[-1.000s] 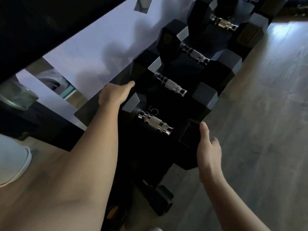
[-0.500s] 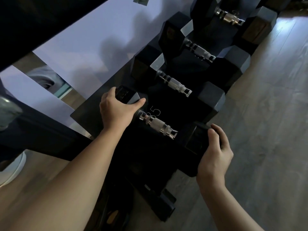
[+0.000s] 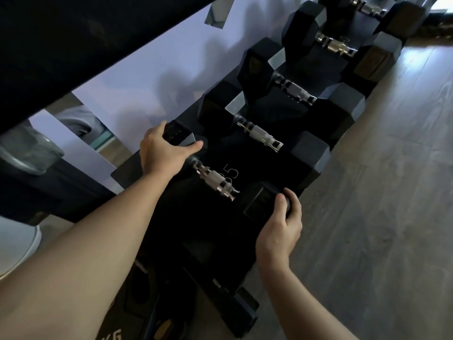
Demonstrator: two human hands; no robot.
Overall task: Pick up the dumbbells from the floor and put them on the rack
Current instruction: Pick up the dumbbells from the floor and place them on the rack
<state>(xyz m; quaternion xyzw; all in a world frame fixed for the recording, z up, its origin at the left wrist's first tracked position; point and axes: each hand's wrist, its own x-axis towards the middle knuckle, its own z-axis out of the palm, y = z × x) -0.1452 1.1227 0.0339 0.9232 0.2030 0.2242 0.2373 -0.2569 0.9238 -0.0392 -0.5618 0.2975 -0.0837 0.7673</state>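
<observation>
Head view: my left hand (image 3: pixel 163 153) and right hand (image 3: pixel 282 227) clasp the hex dumbbell (image 3: pixel 215 184) heads at 10 and 4 o'clock; I'd seat it level on the rack (image 3: pixel 245 312).

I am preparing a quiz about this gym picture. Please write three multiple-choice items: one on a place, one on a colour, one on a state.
1. Where are the two hands?
A. On the two heads of the nearest dumbbell
B. Both on its handle
C. Flat on the floor

2. What colour are the dumbbell heads?
A. Red
B. Black
C. Yellow

3. What is the state of the nearest dumbbell's handle?
A. Wrapped by a hand
B. Covered with cloth
C. Bare, no hand on it

Answers:
1. A: the left hand cups the far head and the right hand the near head of the nearest dumbbell.
2. B: every head on the rack looks black.
3. C: the handle shows free between the hands.
</observation>
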